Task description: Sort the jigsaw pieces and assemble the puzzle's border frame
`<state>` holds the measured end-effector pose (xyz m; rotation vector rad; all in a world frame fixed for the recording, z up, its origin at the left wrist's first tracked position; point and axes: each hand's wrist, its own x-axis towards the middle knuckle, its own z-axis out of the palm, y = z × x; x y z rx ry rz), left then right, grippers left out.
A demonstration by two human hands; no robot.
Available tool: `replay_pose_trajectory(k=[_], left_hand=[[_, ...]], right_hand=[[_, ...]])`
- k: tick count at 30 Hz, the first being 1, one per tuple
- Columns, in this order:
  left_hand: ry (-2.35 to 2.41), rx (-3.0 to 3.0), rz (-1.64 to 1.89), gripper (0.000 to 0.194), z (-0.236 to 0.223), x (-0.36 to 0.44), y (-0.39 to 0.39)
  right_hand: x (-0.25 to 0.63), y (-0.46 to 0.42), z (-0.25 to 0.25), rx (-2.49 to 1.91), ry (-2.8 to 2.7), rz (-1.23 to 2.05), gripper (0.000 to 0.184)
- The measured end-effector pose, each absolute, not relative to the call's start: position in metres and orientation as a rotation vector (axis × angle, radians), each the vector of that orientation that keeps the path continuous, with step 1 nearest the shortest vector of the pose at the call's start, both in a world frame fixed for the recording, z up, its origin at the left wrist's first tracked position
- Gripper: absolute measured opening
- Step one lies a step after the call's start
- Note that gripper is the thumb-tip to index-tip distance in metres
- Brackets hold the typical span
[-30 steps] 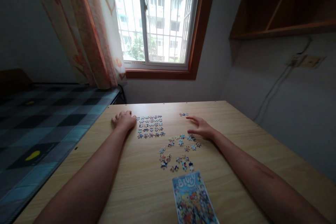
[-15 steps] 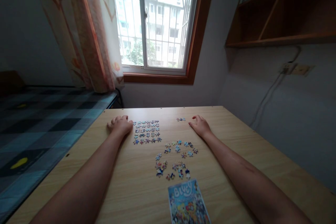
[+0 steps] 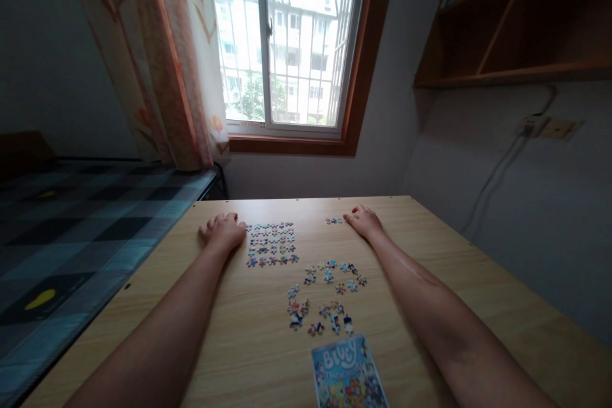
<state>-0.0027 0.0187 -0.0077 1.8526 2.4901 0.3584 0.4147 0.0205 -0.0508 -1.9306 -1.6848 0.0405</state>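
My left hand rests on the table with its fingers apart and slightly bent, holding nothing. Its thumb side is right beside a grid of jigsaw puzzle pieces laid out in several rows. Farther right, my right hand has its fingertips together at the right end of a short row of puzzle pieces, closed on a puzzle piece that is mostly hidden. Nearer to me, several loose puzzle pieces lie scattered in a rough curve. Below them is a blue picture card marked "Bluey", cut off by the frame's bottom.
The light wooden table carries everything. To its left stands a bed with a checked cover. A curtain and a barred window are behind. A wooden shelf and a socket with a cable are on the right wall.
My right hand has moved slightly left, its fingertips now meeting the end of the short row. My left hand stays in place. The whole view has shifted a little.
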Motion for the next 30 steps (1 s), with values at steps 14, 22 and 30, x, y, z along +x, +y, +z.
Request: replay_pose_trajectory(k=[14, 22, 30], left_hand=[[2.500, 1.875, 0.395, 0.056, -0.011, -0.003, 0.019], [2.503, 1.887, 0.401, 0.053, -0.010, -0.002, 0.017], [2.499, 1.871, 0.344, 0.054, -0.006, 0.000, 0.016]], right_hand=[[0.426, 0.016, -0.055, -1.652, -1.770, 0.140, 0.026], [0.427, 0.022, -0.062, -1.636, -1.833, 0.180, 0.021], [0.423, 0.017, -0.057, -1.657, -1.833, 0.188, 0.019]])
